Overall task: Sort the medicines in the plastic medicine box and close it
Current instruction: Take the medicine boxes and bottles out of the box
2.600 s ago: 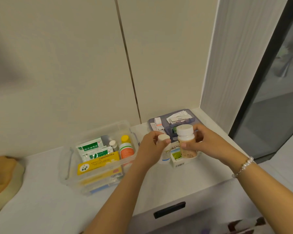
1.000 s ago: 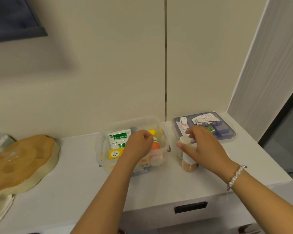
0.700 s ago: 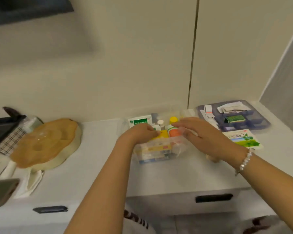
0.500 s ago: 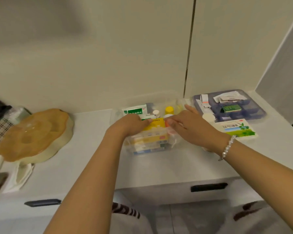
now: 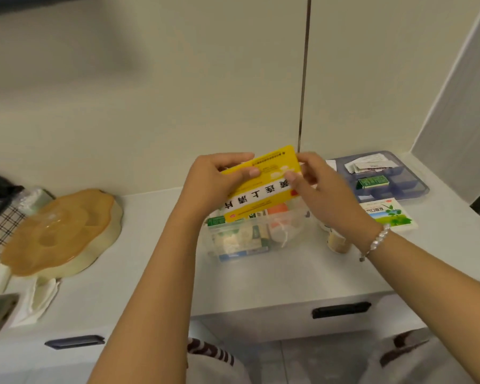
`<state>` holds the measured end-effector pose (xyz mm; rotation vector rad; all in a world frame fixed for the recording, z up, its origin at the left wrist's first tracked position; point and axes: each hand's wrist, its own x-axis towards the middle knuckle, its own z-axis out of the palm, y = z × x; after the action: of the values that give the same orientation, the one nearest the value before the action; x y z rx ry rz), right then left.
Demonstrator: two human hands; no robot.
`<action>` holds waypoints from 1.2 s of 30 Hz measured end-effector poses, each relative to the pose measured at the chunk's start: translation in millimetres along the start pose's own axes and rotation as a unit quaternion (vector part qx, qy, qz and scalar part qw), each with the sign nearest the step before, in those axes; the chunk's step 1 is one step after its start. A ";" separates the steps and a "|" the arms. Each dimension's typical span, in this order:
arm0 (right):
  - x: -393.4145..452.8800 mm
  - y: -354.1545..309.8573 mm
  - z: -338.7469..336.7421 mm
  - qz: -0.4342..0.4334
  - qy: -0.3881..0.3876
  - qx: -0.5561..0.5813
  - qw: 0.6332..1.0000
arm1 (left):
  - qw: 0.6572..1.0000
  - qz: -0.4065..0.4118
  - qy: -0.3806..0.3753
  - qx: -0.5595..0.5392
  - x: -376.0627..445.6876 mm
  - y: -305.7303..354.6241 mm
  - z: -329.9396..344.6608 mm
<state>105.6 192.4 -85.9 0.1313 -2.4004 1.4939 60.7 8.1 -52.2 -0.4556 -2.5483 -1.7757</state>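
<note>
A yellow medicine box (image 5: 261, 187) with a white band of black characters is held up, tilted, above the clear plastic medicine box (image 5: 250, 239). My left hand (image 5: 214, 181) grips its left end and my right hand (image 5: 316, 181) grips its right end. The clear box on the white counter holds green-and-white packets, an orange-labelled bottle and other small boxes, partly hidden behind the yellow box. A bottle (image 5: 336, 239) stands to the right of the clear box, mostly hidden by my right wrist.
A purple lid tray (image 5: 416, 187) with paper slips and a green packet lies at the back right. A green-and-white medicine box (image 5: 385, 214) lies in front of it. An amber flower-shaped lidded dish (image 5: 58, 234) sits at the left. Drawer handles sit below the counter edge.
Both hands have lifted the yellow medicine box out of the clear box and hold it up. Earlier my right hand set a bottle down beside the box.
</note>
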 end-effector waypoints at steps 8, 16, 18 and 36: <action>-1.7 15.4 -62.4 0.154 0.082 0.171 0.970 | 0.970 -0.130 -0.110 -0.171 1.8 12.4 35.2; -20.2 39.2 -127.2 0.189 0.086 0.130 0.970 | 0.988 -0.079 -0.060 -0.117 -2.7 28.5 111.1; -25.0 47.5 -142.4 0.210 0.098 0.122 0.965 | 0.995 -0.061 -0.050 -0.065 -4.1 30.8 133.8; -27.8 127.2 -160.9 0.350 0.058 -0.039 0.934 | 0.928 0.019 -0.133 0.349 1.3 -11.9 216.2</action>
<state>135.7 390.5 -138.1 -0.8942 -2.5248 1.5949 91.7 203.2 -140.7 -0.7270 -3.0668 -0.7200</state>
